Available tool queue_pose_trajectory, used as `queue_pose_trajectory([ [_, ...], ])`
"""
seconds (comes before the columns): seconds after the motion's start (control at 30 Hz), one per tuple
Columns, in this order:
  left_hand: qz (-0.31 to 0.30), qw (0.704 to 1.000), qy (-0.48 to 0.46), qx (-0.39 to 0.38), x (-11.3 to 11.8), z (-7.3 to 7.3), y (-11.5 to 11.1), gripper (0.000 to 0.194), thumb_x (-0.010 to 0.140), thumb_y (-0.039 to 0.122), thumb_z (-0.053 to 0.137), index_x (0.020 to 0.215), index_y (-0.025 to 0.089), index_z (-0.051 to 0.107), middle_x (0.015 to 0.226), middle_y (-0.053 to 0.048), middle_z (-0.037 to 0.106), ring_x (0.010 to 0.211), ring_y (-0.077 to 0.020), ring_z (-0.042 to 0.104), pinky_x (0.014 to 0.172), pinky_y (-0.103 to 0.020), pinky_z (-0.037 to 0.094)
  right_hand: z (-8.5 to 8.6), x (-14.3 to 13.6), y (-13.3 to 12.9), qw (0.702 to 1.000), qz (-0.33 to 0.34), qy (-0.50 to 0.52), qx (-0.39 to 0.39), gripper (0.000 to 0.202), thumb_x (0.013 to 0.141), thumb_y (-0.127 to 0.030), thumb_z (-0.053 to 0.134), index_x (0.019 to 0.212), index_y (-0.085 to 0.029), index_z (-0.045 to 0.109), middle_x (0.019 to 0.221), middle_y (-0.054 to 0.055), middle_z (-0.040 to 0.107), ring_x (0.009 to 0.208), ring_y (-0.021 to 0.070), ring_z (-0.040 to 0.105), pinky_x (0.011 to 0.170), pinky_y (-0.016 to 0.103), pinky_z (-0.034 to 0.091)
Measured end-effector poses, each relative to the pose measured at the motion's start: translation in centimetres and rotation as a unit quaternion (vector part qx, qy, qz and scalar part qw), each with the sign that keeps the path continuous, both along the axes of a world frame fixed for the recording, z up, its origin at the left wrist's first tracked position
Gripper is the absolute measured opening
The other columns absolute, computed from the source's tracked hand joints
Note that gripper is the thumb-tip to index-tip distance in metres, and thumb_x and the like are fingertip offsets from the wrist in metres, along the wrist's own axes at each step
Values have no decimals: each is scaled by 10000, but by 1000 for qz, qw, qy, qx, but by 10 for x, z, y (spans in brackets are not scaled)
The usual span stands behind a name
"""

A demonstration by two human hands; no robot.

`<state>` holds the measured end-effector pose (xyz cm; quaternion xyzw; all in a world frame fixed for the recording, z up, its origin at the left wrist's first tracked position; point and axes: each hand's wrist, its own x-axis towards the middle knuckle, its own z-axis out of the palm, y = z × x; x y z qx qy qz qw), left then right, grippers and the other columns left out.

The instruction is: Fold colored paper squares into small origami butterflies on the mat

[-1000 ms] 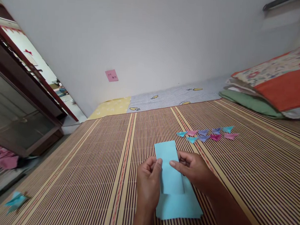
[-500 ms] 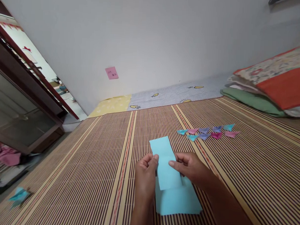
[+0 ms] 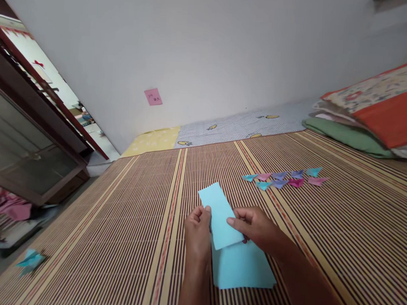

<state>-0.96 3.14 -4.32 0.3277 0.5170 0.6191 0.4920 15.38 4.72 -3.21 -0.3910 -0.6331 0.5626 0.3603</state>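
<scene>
A light-blue folded paper [image 3: 220,216], long and narrow, is tilted to the left between my two hands. My left hand [image 3: 199,226] pinches its left edge with thumb and curled fingers. On the right edge, my right hand [image 3: 250,224] grips the same paper, thumb on top and fingers behind. Below it, partly covered, a stack of light-blue paper sheets [image 3: 243,271] lies on the striped mat [image 3: 132,230]. Farther right, two rows of small folded paper pieces [image 3: 279,176] in blue, pink and purple rest on the mat.
A blue folded paper piece [image 3: 30,261] sits near the mat's left edge. Folded bedding [image 3: 370,115] is piled at the back right. A pink note [image 3: 153,97] is stuck to the white wall. At the left stands a door [image 3: 28,145], with pink cloth [image 3: 8,205] below.
The folded paper has turned a little more to the left, and its lower end has lifted slightly. Both hands keep their hold. The whole view has shifted slightly.
</scene>
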Motion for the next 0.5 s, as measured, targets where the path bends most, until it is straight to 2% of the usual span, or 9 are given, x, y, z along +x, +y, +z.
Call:
queue_pose_trajectory([
  [0.13, 15, 999, 40, 4, -2, -2, 2, 424, 759, 533, 748, 684, 193, 507, 534, 76, 459, 462, -85, 353, 455, -209, 310, 2, -1, -3, 999, 11, -23, 26, 422, 919, -468, 577, 596, -217, 472, 531, -50, 451, 505, 123, 470, 501, 246, 345],
  [0.27, 55, 992, 109, 30, 1, 6, -3, 370, 806, 475, 724, 667, 199, 521, 558, 64, 462, 511, -107, 374, 489, -220, 303, 2, -2, -5, 996, 27, -59, 58, 431, 950, -445, 539, 588, -217, 478, 525, -36, 491, 517, 136, 520, 526, 252, 383],
  [0.4, 112, 958, 252, 78, 7, 14, -10, 333, 908, 432, 614, 675, 216, 514, 581, 49, 473, 539, -138, 423, 535, -246, 320, 2, -3, -7, 995, 65, -61, 39, 418, 958, -443, 513, 613, -207, 520, 547, -4, 568, 522, 152, 578, 532, 262, 421],
  [0.5, 117, 940, 308, 88, 11, 17, -14, 317, 955, 406, 549, 697, 225, 508, 583, 49, 458, 534, -147, 428, 543, -257, 321, 5, -2, -8, 995, 82, -48, 33, 396, 940, -443, 538, 628, -199, 535, 563, -3, 573, 535, 153, 590, 535, 259, 427],
])
